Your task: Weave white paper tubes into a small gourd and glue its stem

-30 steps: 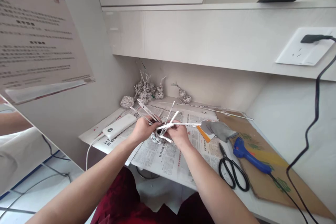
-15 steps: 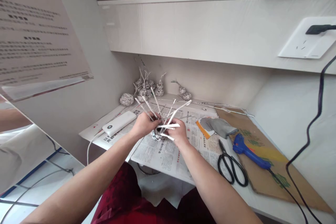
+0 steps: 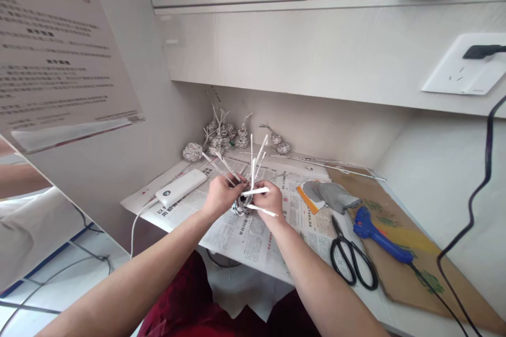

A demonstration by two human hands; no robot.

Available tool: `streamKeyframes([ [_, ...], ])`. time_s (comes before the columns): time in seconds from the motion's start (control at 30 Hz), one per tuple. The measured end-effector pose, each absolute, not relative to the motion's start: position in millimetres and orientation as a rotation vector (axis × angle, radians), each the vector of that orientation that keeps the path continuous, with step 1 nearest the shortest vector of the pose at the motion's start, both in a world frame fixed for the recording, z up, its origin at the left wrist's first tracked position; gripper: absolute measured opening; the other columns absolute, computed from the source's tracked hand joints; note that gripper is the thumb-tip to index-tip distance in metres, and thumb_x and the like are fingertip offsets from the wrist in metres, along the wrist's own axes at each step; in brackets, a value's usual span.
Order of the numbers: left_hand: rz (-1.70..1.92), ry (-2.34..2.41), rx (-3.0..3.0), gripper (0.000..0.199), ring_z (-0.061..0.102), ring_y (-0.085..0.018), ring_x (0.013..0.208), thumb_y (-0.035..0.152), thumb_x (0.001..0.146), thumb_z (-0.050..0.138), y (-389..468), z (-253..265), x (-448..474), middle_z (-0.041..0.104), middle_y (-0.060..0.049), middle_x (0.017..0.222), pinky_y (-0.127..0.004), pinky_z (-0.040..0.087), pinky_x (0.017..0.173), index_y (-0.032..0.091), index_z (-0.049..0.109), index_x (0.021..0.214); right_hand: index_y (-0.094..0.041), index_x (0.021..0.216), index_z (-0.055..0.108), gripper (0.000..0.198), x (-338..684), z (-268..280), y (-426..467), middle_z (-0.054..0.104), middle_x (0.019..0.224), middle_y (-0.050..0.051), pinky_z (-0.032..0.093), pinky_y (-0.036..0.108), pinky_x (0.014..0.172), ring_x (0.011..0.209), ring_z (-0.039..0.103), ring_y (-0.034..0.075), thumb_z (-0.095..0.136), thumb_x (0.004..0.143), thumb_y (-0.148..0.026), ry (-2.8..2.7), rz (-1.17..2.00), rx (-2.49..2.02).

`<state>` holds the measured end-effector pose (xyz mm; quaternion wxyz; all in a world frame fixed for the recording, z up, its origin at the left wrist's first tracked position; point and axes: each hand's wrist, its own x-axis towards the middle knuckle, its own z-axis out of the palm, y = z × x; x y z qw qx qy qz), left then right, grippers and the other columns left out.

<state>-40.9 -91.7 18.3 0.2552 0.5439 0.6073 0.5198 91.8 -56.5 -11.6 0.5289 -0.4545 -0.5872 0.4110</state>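
Between my hands is a small round weaving of rolled paper strips (image 3: 239,207), with several white strip ends sticking up and outward from it. My left hand (image 3: 224,192) is closed on the left side of the weaving, thumb and fingers pinched at its rim. On the other side, my right hand (image 3: 270,199) is closed with its fingertips at the strips; one paper strip (image 3: 262,211) juts out past its wrist side. The fingertips of both hands are partly hidden by the strips. Beneath the work lies printed newspaper (image 3: 253,239) spread on the desk.
Several finished woven paper gourds (image 3: 242,137) and a woven ball (image 3: 192,152) stand at the back left. A white power bank (image 3: 182,188) lies left. To the right are a grey glove (image 3: 336,196), black scissors (image 3: 353,258) and a blue glue gun (image 3: 381,237) on cardboard (image 3: 395,284).
The upright strips have shifted, with a long one on the right now standing more vertical. Both hands stay at the weaving. The whole view has moved slightly.
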Motion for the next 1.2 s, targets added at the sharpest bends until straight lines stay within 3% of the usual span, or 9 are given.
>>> streamKeyframes([
  [0.3,1.362,1.745,1.695,0.012,0.069,-0.019,0.071,0.020,0.071,0.063,-99.3,31.9,-40.7,0.074,-0.002,0.074,-0.027,0.051,0.070,0.019,0.074,0.077,-0.017,0.068,0.067,0.026,90.9,-12.2,-55.3,0.065,0.055,0.000,0.045,0.027,0.048,0.049,0.058,0.017,0.075,0.060,-0.041,-1.190,1.361,-0.974],
  [0.47,1.343,1.768,1.752,0.019,0.068,-0.019,0.075,0.012,0.068,0.058,-97.7,33.4,-46.1,0.074,-0.002,0.075,-0.027,0.051,0.071,0.020,0.074,0.074,-0.016,0.075,0.072,0.031,93.2,-0.9,-63.1,0.069,0.062,0.003,0.046,0.028,0.049,0.050,0.060,0.017,0.080,0.059,-0.042,-1.258,1.487,-0.856],
  [0.7,1.231,1.590,1.837,0.015,0.068,-0.021,0.076,0.015,0.069,0.061,-100.0,42.9,-51.6,0.075,-0.005,0.077,-0.027,0.052,0.071,0.017,0.075,0.075,-0.018,0.072,0.072,0.035,92.5,-14.6,-55.6,0.071,0.063,0.004,0.046,0.027,0.050,0.054,0.063,0.019,0.070,0.069,-0.053,-1.327,1.284,-0.980],
  [1.2,1.258,1.659,1.623,0.012,0.068,-0.020,0.070,0.026,0.067,0.070,-93.1,35.5,-55.7,0.074,-0.002,0.072,-0.026,0.050,0.066,0.019,0.077,0.076,-0.021,0.066,0.065,0.016,90.8,-5.1,-61.9,0.071,0.063,0.002,0.051,0.031,0.053,0.057,0.067,0.022,0.070,0.063,-0.036,-1.221,1.421,-0.989],
])
